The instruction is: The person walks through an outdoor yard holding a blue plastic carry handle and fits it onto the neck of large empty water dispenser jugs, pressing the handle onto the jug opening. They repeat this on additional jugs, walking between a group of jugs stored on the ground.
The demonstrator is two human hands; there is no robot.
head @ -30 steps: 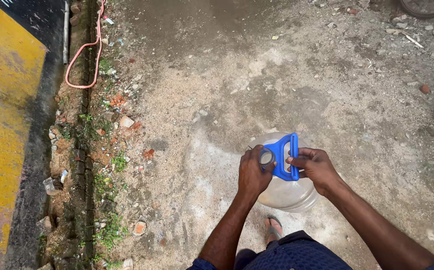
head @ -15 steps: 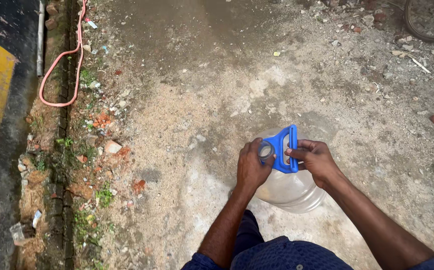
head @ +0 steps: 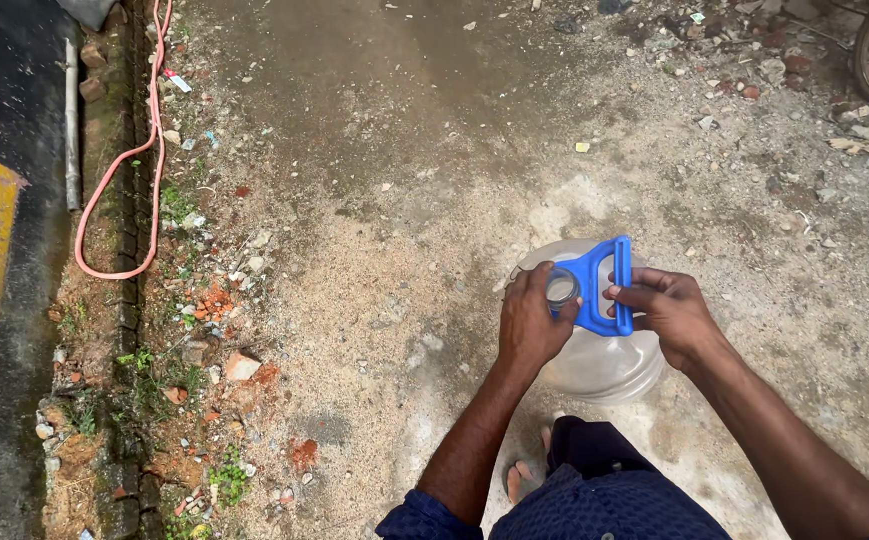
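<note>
Upright clear jug (head: 604,365), blue handle (head: 602,285)

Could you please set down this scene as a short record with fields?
Setting: outdoor sandy ground with scattered stones
Main thing: clear water jug, open mouth facing up
Handle: blue carry handle at the jug's neck
Left hand: fingers around the neck
Right hand: grips the handle
Nearby: pink hose along the left edge

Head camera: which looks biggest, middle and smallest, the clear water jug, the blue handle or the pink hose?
1. Clear water jug: biggest, the widest shape.
2. Pink hose: longer than the jug is wide, but thin and farther off, so second is unsure.
3. Blue handle: smallest, on the jug's neck between both hands.
</note>
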